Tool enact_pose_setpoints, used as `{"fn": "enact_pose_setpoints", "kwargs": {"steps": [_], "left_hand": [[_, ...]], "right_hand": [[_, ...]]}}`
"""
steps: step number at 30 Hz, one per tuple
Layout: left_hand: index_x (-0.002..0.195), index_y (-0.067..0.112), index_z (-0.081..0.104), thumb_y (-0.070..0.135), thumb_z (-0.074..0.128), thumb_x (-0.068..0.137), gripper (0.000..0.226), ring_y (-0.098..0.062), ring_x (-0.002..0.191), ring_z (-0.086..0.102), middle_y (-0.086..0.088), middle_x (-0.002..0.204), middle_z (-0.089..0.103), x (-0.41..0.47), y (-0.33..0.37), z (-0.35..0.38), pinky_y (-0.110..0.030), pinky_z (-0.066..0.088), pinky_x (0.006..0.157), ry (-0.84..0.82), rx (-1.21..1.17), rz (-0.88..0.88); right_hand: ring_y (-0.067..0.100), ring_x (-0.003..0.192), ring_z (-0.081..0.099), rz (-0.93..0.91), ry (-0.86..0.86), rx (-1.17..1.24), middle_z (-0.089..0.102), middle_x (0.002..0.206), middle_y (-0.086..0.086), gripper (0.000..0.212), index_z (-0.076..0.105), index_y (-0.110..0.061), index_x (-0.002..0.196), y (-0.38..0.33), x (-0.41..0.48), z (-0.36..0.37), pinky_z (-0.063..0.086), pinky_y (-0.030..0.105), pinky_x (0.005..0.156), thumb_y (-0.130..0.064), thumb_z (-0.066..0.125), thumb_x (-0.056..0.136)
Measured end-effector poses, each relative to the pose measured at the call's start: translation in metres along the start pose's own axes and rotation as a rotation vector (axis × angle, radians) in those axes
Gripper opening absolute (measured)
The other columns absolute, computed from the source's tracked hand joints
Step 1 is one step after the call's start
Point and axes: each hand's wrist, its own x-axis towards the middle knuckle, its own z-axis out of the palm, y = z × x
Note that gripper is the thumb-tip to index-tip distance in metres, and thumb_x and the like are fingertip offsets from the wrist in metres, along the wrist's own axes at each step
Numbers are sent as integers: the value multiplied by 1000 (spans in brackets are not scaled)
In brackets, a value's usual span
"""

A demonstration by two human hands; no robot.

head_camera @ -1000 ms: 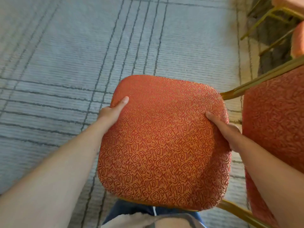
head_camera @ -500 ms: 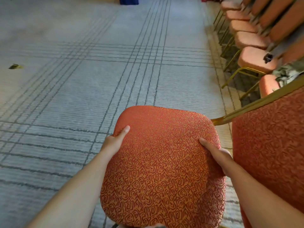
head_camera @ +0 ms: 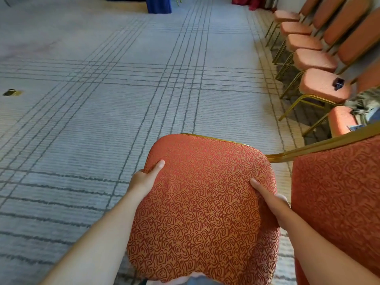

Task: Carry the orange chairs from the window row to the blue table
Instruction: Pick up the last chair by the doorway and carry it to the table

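Note:
I hold an orange chair with a swirl-patterned seat and gold frame in front of me, its backrest at the lower right. My left hand grips the seat's left edge, thumb on top. My right hand grips the right edge, thumb lying on the cushion; the fingers of both hands are hidden under the seat. A row of orange chairs lines the right side. A blue-draped table shows at the far top edge.
Grey carpet with dark grid lines stretches ahead. A small black object lies on one row seat, and patterned cloth on the nearest one. A brass floor plate sits at the left. Something red lies far back.
The view has lifted from the floor near my feet to the room ahead, bringing the chair row and blue table into sight. Both hands keep the same grip on the seat.

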Motion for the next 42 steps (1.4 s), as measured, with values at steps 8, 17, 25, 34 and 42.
{"fn": "enact_pose_setpoints", "kwargs": {"steps": [8,17,25,34,42], "left_hand": [[113,8,66,69,57,78,71,-28,107,59,-12,105,64,130,102,-15,-26,38,81,-7,-29,77],[112,4,67,69,56,80,73,-29,107,59,-17,112,65,266,225,-6,-26,38,83,-26,-36,156],[115,5,65,71,53,79,76,-30,103,59,-18,116,64,400,358,61,-27,38,83,-32,-49,148],[114,7,65,77,55,73,82,-25,93,57,-12,104,64,526,473,94,-30,40,83,9,-77,53],[113,10,67,80,55,71,83,-30,108,60,-14,114,65,666,547,95,-31,42,87,27,-74,24]], "right_hand": [[26,99,69,-33,17,52,74,106,6,108,68,-14,119,-118,78,56,51,43,101,-79,83,35],[27,104,65,-164,95,37,71,111,9,87,66,-9,122,-268,159,85,49,39,100,-69,80,60],[25,100,68,-170,76,4,72,109,7,103,69,-15,119,-416,308,79,51,42,100,-80,79,39],[23,93,72,-96,-1,-15,77,98,1,114,71,-14,114,-554,462,95,53,40,97,-84,82,25],[24,100,69,-99,-37,-45,74,107,5,114,69,-14,118,-670,565,162,50,42,101,-83,79,29]]}}
